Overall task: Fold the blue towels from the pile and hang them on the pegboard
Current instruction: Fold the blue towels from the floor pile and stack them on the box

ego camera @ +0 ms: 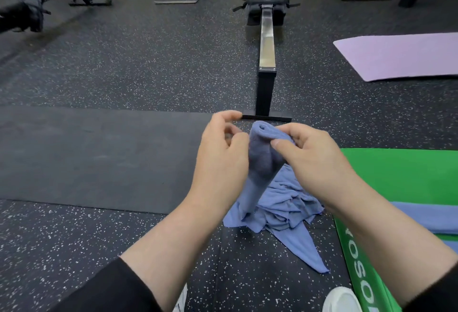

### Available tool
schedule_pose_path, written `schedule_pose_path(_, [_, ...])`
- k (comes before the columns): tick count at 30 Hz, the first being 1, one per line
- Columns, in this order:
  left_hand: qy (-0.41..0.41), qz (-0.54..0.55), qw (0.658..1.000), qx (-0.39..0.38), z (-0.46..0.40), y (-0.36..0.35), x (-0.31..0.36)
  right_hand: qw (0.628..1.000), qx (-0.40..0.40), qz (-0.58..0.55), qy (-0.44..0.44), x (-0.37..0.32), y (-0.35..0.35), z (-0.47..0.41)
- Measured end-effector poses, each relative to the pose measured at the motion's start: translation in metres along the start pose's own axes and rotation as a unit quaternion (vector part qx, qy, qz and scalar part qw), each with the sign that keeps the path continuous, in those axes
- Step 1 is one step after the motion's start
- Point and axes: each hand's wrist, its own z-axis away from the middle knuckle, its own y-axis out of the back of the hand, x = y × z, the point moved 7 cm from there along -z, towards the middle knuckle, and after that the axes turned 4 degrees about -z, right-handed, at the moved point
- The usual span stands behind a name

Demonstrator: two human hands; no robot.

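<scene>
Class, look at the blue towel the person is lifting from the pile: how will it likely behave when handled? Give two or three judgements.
Probably floppy: the blue towel hangs limp below the right hand. Likely light: that hand's pinch alone seems to hold it up, while the left hand sits beside it. It may snag or drag, since its lower end reaches the pile.

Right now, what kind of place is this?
Most likely a gym: a rowing machine stands on speckled rubber flooring, with a purple mat and a green mat laid out. Both hands are on a blue towel above the pile.
</scene>
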Motion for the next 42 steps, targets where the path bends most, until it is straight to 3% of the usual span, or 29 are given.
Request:
schedule_pose_path(2, [-0.001, -0.046, 0.998, -0.038, -0.007, -0.002, -0.006, 1.0, -0.01, 0.005, 0.015, -0.006, 0.005, -0.002])
schedule_pose_path(4, [0.017, -0.055, 0.987, -0.152, -0.007, -0.015, -0.018, 0.999, -0.033, -0.032, 0.025, -0.011, 0.009, -0.004])
schedule_pose_path(6, [0.03, -0.073, 0.973, -0.218, -0.004, -0.021, -0.029, 0.994, -0.056, -0.089, 0.024, -0.013, 0.014, -0.006])
schedule_pose_path(11, [0.019, -0.049, 0.971, -0.233, 0.003, -0.027, -0.034, 0.986, -0.114, -0.117, 0.029, -0.019, 0.025, -0.002])
schedule_pose_path(15, [0.061, 0.009, 0.958, -0.279, 0.013, -0.035, -0.039, 0.992, -0.057, -0.11, 0.02, -0.015, 0.037, -0.003])
schedule_pose_path(20, [0.115, -0.074, 0.93, -0.341, 0.025, -0.043, -0.064, 0.974, 0.006, -0.219, -0.051, 0.002, 0.059, -0.005])
schedule_pose_path(32, [0.173, -0.168, 0.918, -0.316, 0.024, -0.032, -0.093, 0.923, 0.101, -0.35, -0.124, 0.059, 0.122, -0.015])
schedule_pose_path(36, [0.164, -0.146, 0.925, -0.31, 0.023, -0.036, -0.087, 0.904, 0.123, -0.381, -0.15, 0.077, 0.147, -0.004])
schedule_pose_path(42, [0.097, -0.09, 0.943, -0.305, 0.022, -0.075, -0.051, 0.923, 0.152, -0.307, -0.173, 0.103, 0.226, 0.041])
